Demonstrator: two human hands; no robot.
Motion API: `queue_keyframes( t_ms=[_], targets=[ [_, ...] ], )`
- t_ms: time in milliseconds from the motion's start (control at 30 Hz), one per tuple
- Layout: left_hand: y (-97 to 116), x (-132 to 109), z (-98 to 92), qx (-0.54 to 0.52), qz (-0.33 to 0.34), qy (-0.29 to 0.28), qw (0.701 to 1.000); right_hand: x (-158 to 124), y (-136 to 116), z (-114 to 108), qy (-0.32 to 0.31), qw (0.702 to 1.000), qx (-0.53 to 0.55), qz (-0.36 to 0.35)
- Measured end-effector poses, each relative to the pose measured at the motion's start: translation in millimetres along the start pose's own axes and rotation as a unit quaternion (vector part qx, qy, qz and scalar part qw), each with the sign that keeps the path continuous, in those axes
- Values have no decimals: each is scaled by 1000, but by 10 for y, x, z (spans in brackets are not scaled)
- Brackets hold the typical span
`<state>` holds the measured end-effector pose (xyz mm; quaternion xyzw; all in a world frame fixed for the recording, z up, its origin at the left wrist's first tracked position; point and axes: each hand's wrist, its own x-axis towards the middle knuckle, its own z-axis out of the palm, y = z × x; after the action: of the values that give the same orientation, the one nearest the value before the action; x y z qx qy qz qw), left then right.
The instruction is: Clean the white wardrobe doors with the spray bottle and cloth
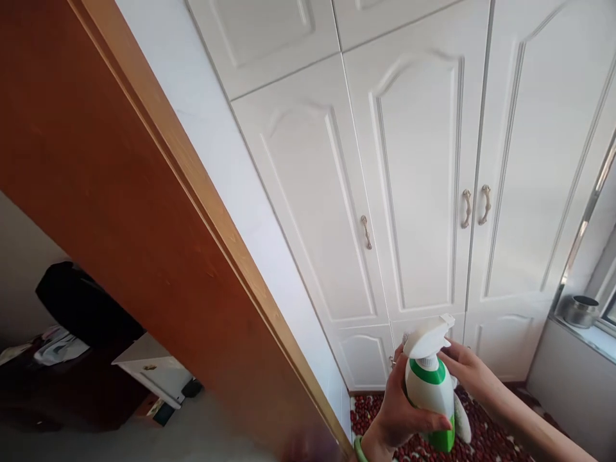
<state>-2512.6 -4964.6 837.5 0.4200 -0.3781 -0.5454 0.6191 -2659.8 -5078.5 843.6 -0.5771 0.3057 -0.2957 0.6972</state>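
Observation:
A white and green spray bottle (428, 388) stands upright in front of me at the lower right, its white trigger head (428, 337) on top. My left hand (399, 410) is wrapped round the bottle's body, thumb across the front. A green bangle (359, 447) circles the left wrist. From the right, my right hand (464, 366) reaches in behind the trigger head with fingers curled; the bottle covers most of its fingertips. Below that hand, a white, rounded, elongated thing (462, 418) shows beside the bottle. Its kind, and whether the right hand holds it, is unclear.
White cabinet doors (418, 192) with metal handles rise ahead. A brown wooden door edge or frame (192, 282) runs diagonally on the left. Dark red stuff (481, 436) covers the floor below. A metal pot (581, 312) sits on the windowsill at right.

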Motion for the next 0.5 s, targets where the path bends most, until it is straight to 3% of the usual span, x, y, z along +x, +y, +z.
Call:
queue_keyframes(
  t_ms=[167, 300, 500],
  targets=[
    [-89, 283, 325, -65, 32, 80, 994, 14, 242, -416, 18, 997, -48, -65],
    [-75, 400, 662, -155, 33, 143, 977, -44, 472, -704, -28, 993, -81, -79],
    [-145, 437, 1044, -176, 54, 147, 972, -102, 498, -984, -8, 992, -84, -98]
  ],
)
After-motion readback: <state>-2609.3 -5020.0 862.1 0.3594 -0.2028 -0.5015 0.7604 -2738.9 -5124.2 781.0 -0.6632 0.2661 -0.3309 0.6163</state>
